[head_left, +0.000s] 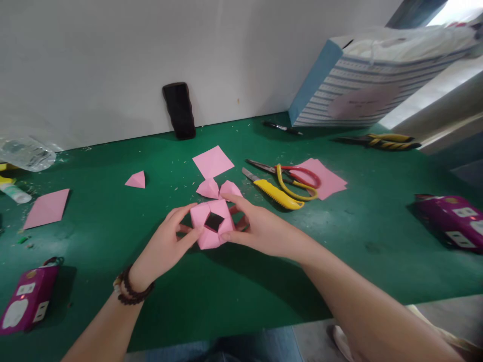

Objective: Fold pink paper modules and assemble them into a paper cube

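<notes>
Between both hands is a pink folded-paper box [202, 239] with a diamond-shaped opening in its top. My left hand [169, 246] grips its left side, thumb on the near left edge. From the right, my right hand [256, 226] pinches it, thumb at the near right corner and fingers along the far side. Just beyond it lie two folded pink paper pieces [208, 188], the right one partly behind my right fingers. A flat pink paper square [213, 161] lies past them. Another folded pink piece [136, 180] sits to the left.
Scissors [298, 182] lie partly over pink sheets [332, 181], with a yellow utility knife [279, 194] beside them. A phone [179, 111] leans on the wall. Purple power units [32, 296] sit at either side. Pliers [388, 141], a pen [282, 127] and a striped bag [358, 85] stand at back right.
</notes>
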